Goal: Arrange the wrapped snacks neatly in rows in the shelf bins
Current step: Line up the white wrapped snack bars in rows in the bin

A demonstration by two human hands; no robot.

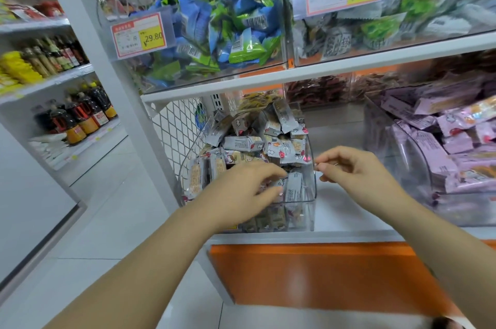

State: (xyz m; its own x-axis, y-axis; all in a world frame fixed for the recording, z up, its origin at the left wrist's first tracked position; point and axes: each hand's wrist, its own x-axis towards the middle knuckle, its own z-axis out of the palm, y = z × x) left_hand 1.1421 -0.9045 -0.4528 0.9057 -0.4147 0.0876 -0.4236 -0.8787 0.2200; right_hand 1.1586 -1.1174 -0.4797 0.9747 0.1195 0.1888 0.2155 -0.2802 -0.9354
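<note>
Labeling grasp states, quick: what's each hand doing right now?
Left hand: fingers curled over snacks in the bin; grip cannot be told.
Right hand: loosely curled, holding nothing, by the bin.

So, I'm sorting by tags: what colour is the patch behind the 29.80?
The patch is yellow, on the orange-bordered price tag; the head view shows it.

Clear glossy plastic bin (311, 189); shiny foil-like snack wrappers (243, 143).
</note>
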